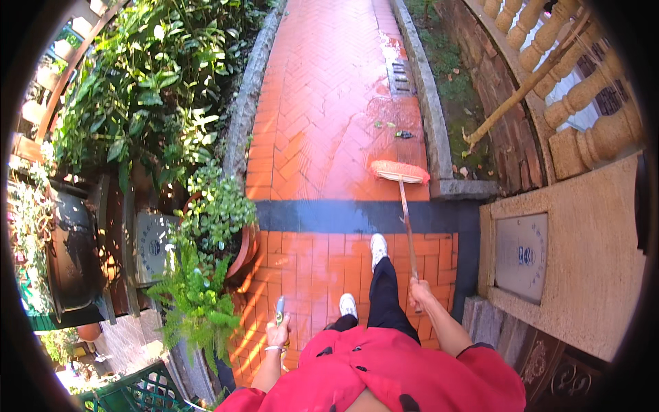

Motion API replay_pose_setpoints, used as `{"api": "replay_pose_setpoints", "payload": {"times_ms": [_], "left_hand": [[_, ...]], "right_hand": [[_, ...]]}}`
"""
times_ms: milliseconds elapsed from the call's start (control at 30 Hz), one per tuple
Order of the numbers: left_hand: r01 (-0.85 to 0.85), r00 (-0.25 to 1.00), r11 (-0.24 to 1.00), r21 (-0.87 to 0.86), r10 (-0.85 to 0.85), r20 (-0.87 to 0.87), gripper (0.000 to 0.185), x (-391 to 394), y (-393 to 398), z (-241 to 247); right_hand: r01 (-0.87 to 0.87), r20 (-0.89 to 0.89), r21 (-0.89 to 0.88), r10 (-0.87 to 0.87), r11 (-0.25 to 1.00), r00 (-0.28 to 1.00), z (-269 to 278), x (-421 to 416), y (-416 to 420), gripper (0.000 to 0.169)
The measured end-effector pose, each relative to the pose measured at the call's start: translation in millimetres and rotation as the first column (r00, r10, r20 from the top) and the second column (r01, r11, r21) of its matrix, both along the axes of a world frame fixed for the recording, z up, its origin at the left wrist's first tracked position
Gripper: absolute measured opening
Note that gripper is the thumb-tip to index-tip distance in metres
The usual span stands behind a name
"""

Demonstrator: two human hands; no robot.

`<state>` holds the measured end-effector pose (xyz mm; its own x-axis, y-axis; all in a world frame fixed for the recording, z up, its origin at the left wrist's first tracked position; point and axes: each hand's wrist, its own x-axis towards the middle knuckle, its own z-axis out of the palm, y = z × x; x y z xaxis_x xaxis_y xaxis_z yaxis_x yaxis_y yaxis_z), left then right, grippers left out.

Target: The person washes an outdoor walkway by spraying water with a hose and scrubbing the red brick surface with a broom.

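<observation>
My right hand [420,291] grips the lower end of a long wooden pole, which reaches forward to a push broom head [399,172] with pinkish-orange bristles. The broom head rests on wet orange brick paving [324,144], just beyond a dark stone band [319,216]. At my left side, my left hand [278,331] is closed around a grey and green hose nozzle [279,309], with a thin hose below it. A small dark clump of debris [404,134] and some leaves lie on the wet bricks beyond the broom.
Stone kerbs [432,118] border the path. A metal drain grate [400,79] lies along its right edge. Leafy shrubs and a potted plant [213,206] crowd the left, with a fern [198,298] nearer me. On the right, a wooden stick [525,87] leans against a balustrade [566,108].
</observation>
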<state>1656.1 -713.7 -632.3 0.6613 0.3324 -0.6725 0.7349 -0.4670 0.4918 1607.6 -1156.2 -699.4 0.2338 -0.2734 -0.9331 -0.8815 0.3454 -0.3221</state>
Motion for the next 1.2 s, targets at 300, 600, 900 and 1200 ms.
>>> {"api": "replay_pose_setpoints", "payload": {"times_ms": [300,600,900,1200], "left_hand": [[-0.174,0.985,0.979,-0.111,0.175,-0.005,0.031,67,-72,14],[-0.121,0.993,0.992,0.017,0.121,-0.009,0.033,108,-123,7],[-0.135,0.99,0.99,0.027,0.134,0.043,0.033,166,-128,8],[-0.139,0.99,0.99,0.021,0.139,0.019,0.033,225,-118,-17]], "right_hand": [[-0.059,0.187,-0.076,0.073,0.995,0.98,-23,198,-150,0.049],[-0.018,0.003,0.014,0.018,1.0,1.0,22,149,-120,0.034],[-0.017,0.09,-0.056,0.022,0.998,0.996,-23,350,-202,0.045],[0.011,-0.065,-0.015,-0.012,1.0,0.998,28,330,-152,0.041]]}}
